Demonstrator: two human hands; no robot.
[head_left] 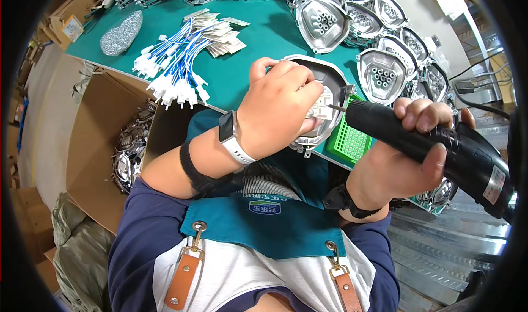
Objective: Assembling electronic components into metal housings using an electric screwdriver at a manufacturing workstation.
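My right hand (404, 161) is wrapped round a black electric screwdriver (390, 125), held tilted with its thin bit pointing left. The bit's tip is at a small white board (323, 109) inside a grey metal housing (336, 73) with a rounded three-sided outline. My left hand (278, 108) lies over this housing, its fingers bent and pressing on the white board. Much of the housing's left part is hidden under that hand. Whether a screw sits on the bit is too small to tell.
Blue-and-white wire leads with white connectors (184, 59) lie on the green table (264, 23), beside a clear bag of small metal parts (122, 34). Stacked metal housings (382, 73) stand right. A green perforated tray (352, 139) sits below the housing; a cardboard box (93, 147) is left.
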